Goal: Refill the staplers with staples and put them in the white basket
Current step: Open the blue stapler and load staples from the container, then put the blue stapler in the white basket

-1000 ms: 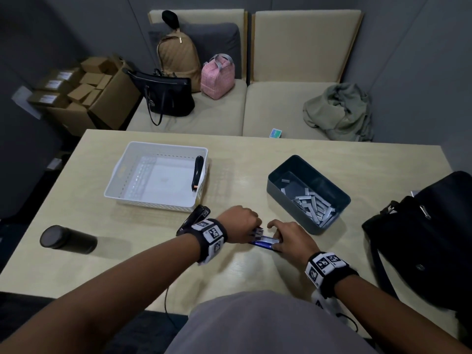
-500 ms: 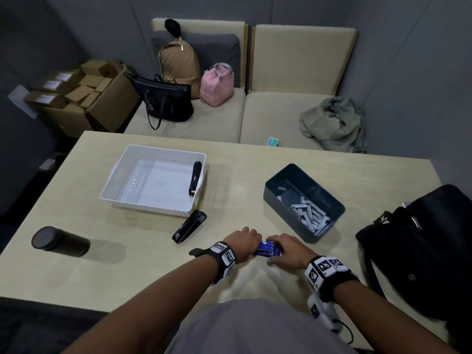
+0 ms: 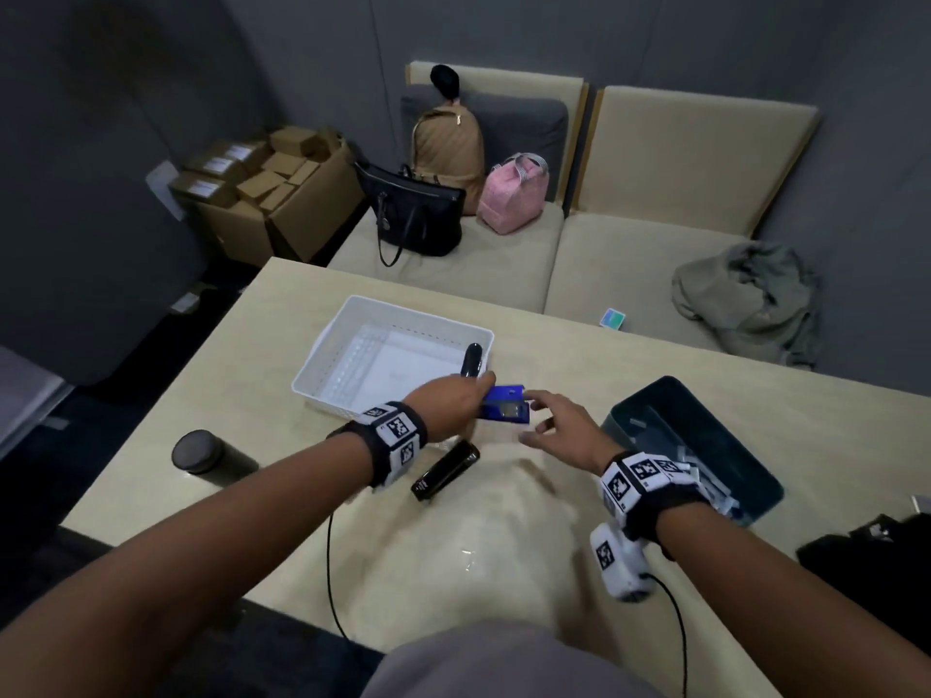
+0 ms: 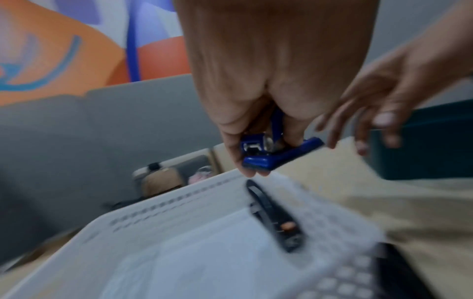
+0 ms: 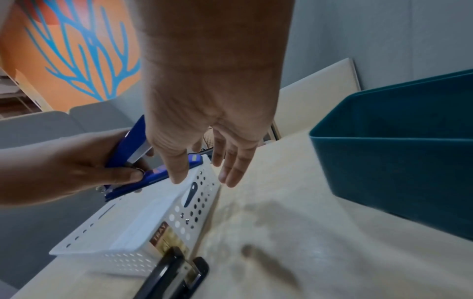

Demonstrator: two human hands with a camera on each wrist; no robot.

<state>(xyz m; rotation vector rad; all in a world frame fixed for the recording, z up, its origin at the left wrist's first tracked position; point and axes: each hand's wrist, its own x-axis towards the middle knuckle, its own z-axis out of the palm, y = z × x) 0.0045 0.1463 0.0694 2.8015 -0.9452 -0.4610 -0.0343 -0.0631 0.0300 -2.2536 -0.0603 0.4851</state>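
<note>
My left hand [image 3: 456, 400] grips a blue stapler [image 3: 505, 405] in the air beside the near right corner of the white basket [image 3: 352, 319]. In the left wrist view the blue stapler [image 4: 271, 155] hangs just above the basket rim [image 4: 179, 200]. A black stapler [image 3: 473, 362] lies inside the basket against its right wall. Another black stapler [image 3: 446, 471] lies on the table under my left wrist. My right hand [image 3: 559, 428] hovers open just right of the blue stapler, fingers spread, holding nothing. In the right wrist view my right hand [image 5: 204, 157] is above the basket corner [image 5: 194, 182].
A dark teal bin [image 3: 705, 435] with staple strips stands at the right. A black cylinder [image 3: 201, 453] lies at the table's left. A black bag [image 3: 876, 551] sits at the right edge. Beyond the table is a sofa with bags.
My left hand has lifted the blue stapler off the table and carried it toward the basket. My right hand has let go of it and opened.
</note>
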